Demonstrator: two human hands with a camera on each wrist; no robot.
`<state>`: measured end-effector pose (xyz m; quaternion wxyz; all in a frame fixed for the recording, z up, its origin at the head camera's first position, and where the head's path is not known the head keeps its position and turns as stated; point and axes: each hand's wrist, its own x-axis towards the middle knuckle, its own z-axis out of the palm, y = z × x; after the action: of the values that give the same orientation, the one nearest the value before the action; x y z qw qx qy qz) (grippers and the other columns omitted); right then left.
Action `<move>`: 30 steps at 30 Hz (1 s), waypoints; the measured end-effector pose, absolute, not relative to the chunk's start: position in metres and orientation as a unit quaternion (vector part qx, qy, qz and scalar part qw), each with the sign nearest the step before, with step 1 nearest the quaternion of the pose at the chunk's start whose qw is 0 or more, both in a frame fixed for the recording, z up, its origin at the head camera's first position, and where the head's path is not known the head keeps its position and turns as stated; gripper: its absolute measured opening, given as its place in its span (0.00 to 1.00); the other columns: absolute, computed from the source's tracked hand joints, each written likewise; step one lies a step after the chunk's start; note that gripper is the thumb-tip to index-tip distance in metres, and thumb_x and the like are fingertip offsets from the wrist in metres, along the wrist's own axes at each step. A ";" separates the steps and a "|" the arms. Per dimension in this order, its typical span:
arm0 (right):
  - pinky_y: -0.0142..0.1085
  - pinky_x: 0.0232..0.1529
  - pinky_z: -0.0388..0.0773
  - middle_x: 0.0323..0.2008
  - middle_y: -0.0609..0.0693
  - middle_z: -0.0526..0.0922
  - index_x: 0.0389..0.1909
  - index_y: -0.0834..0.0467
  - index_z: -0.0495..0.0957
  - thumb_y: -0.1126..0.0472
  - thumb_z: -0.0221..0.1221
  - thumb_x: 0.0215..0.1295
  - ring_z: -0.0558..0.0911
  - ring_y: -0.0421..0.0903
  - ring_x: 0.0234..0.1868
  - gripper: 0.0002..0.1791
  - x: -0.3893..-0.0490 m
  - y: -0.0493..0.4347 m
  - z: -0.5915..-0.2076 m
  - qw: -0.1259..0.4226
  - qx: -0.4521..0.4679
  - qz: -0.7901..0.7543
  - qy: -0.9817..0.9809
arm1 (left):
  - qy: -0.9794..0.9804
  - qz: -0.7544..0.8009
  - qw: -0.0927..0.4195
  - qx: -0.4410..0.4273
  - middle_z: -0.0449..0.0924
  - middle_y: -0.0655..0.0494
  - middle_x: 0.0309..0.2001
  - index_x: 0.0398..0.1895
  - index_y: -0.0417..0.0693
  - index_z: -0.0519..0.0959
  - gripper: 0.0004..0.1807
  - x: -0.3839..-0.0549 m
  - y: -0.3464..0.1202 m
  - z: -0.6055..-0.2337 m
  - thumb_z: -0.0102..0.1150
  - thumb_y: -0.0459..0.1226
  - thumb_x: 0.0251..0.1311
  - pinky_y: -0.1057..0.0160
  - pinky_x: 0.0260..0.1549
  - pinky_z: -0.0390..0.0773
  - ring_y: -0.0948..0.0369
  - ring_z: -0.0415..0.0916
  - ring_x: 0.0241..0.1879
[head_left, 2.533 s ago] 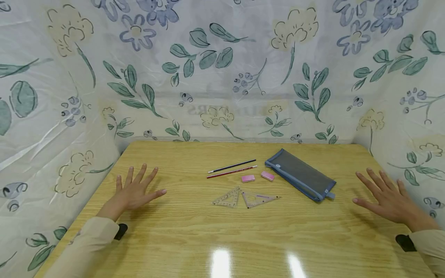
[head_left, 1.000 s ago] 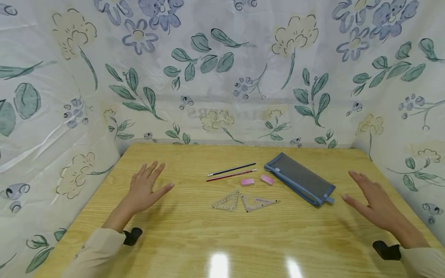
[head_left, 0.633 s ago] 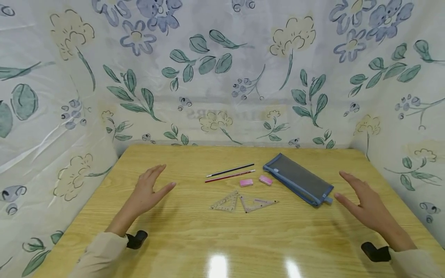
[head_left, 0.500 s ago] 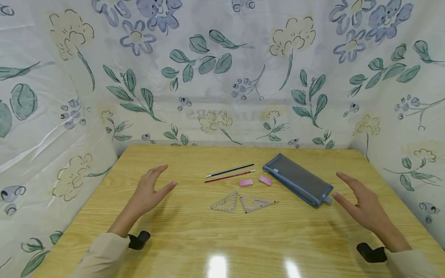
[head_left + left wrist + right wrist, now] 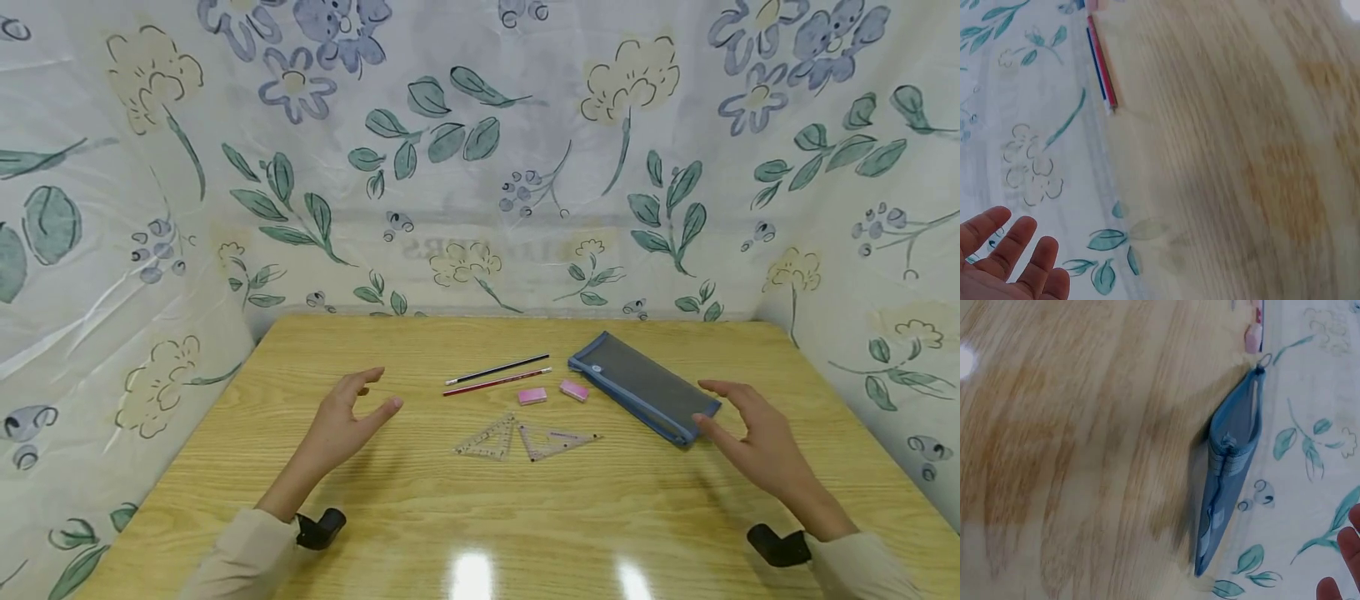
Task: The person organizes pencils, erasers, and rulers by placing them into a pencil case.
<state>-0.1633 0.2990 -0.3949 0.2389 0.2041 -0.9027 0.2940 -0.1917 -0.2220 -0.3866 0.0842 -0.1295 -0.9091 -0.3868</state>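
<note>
A blue-edged grey mesh pencil case [image 5: 648,387] lies slanted on the table's right half. Over its right end hovers my right hand [image 5: 765,446], thumb and fingers spread, holding nothing. In the right wrist view those fingertips [image 5: 1349,550] show apart from the pencil case [image 5: 1229,475], whose zipped side faces the camera. My left hand [image 5: 341,425] hangs above the table left of the pencils, fingers loosely bent and holding nothing. A dark blue pencil [image 5: 497,370] and a red pencil [image 5: 497,382] lie side by side. Below them are two pink erasers, one left [image 5: 532,396], one right [image 5: 573,391].
Two clear set squares, a left one [image 5: 487,437] and a right one [image 5: 555,442], lie in front of the erasers. The wooden table [image 5: 450,517] ends at the back against a floral cloth [image 5: 480,167], which also covers both sides.
Both hands have moved inward from the table's sides, their spread fingers bending a little. The right hand has come over the pencil case's right end. The objects on the table lie as before.
</note>
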 end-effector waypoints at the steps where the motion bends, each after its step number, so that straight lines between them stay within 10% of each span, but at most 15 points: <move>1: 0.61 0.44 0.69 0.54 0.62 0.75 0.59 0.65 0.72 0.65 0.65 0.61 0.73 0.64 0.53 0.25 -0.164 0.298 -0.396 0.235 0.206 0.295 -0.903 | -0.909 -0.387 0.084 -0.130 0.65 0.36 0.62 0.68 0.36 0.64 0.35 -0.192 -0.221 -0.388 0.58 0.48 0.66 0.37 0.49 0.70 0.39 0.64 0.59; 30: 0.53 0.36 0.75 0.46 0.62 0.79 0.53 0.68 0.75 0.65 0.68 0.57 0.78 0.57 0.42 0.24 -0.172 0.291 -0.412 0.190 0.207 0.239 -0.929 | -0.941 -0.301 0.061 -0.145 0.70 0.40 0.52 0.58 0.37 0.72 0.30 -0.184 -0.168 -0.393 0.64 0.47 0.59 0.37 0.44 0.66 0.42 0.66 0.51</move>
<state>-0.1717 0.2914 -0.4115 0.1904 0.2073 -0.9293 0.2391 -0.1837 -0.1676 -0.3931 0.0609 -0.1446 -0.9407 -0.3009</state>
